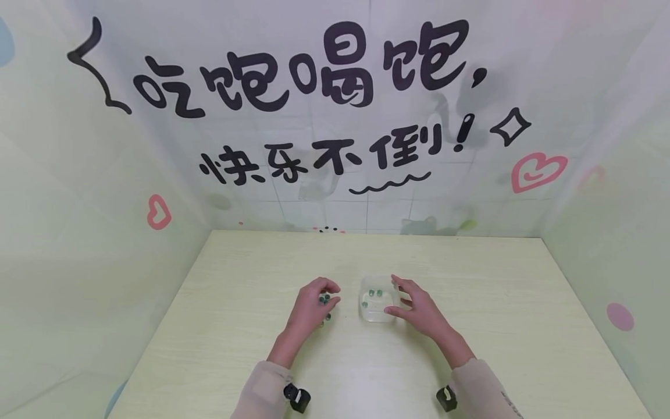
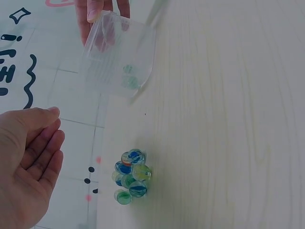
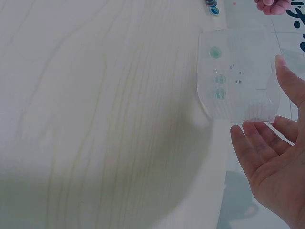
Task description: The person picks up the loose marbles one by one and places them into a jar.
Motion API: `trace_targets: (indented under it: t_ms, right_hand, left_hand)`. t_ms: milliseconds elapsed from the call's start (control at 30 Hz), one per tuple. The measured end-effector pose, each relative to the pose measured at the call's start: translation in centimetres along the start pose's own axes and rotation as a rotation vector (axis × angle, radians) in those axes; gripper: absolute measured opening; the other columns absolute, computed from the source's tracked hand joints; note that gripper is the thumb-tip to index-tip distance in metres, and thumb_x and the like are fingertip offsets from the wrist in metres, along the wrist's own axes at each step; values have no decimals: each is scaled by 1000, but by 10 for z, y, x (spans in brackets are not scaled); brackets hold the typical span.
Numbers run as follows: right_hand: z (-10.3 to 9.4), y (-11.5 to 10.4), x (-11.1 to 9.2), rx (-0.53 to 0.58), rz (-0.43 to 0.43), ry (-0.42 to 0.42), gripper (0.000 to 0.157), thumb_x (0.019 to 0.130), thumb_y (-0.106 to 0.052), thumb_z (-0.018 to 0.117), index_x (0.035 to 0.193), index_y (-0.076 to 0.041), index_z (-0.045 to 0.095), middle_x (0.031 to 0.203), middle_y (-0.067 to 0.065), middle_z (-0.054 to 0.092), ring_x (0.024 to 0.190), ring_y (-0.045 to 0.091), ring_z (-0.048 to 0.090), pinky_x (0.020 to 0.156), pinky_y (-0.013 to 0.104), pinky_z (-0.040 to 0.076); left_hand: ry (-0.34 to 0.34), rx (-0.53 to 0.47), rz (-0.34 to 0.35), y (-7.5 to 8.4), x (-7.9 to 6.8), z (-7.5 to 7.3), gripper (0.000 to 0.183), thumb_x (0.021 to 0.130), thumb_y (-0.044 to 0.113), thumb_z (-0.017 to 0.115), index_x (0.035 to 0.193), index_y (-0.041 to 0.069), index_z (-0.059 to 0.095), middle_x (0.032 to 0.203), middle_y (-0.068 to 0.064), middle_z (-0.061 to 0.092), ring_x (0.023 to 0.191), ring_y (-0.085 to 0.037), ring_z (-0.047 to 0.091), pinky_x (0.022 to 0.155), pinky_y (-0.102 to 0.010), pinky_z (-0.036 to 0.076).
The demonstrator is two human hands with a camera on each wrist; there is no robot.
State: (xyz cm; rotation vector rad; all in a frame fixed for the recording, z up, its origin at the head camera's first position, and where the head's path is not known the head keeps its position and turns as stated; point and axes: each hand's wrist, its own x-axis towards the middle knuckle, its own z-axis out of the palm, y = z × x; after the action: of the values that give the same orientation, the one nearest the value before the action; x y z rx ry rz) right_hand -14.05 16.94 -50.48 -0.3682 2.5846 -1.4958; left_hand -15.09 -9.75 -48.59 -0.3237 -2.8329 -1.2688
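My left hand [image 1: 309,305] hovers over a small cluster of glass marbles [image 2: 133,174], thumb and fingertips apart with nothing between them. The marbles, with blue, green and yellow swirls, lie bunched on the table; in the head view the hand partly hides them. To their right stands a clear plastic box [image 1: 376,317], open at the top. Three greenish marbles [image 3: 219,79] show inside it. My right hand [image 1: 421,311] holds the box by its right side, the thumb [image 3: 286,76] at the rim and the fingers [image 3: 259,143] along the wall.
The pale wood-grain table [image 1: 209,337] runs back to a white printed wall sheet [image 1: 335,215] with dark lettering. Similar sheets flank it left and right. A small black device [image 1: 298,398] sits at the left sleeve, another black device [image 1: 446,398] at the right sleeve.
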Motion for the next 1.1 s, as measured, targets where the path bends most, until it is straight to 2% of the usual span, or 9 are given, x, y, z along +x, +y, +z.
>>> trace_targets:
  t_ms: [333,600,1100]
  right_hand:
    - [0,1,0,-9,5,1,79,87,-20,76,150,3,35,146,27,46,136,45,46,106,50,50]
    - [-1,0,0,-7,4,1,79,87,-20,76,150,3,35,146,28,46,136,45,46,106,50,50]
    - [0,-1,0,-4,12,-2,79,88,-20,76,151,3,35,147,27,45,136,45,45,107,50,49]
  left_hand:
    - [33,5,9,-9,-1,-8,15,87,8,75,100,11,69,101,-4,70,100,-25,66,94,-44,57]
    - [44,1,-28,-17,1,-16,14,88,9,74,101,13,69,102,-3,70,102,-24,66,95,-45,56]
    - [50,28,-82,-39,-2,-15,14,88,8,73,101,11,69,101,-4,70,101,-21,66,96,-42,56]
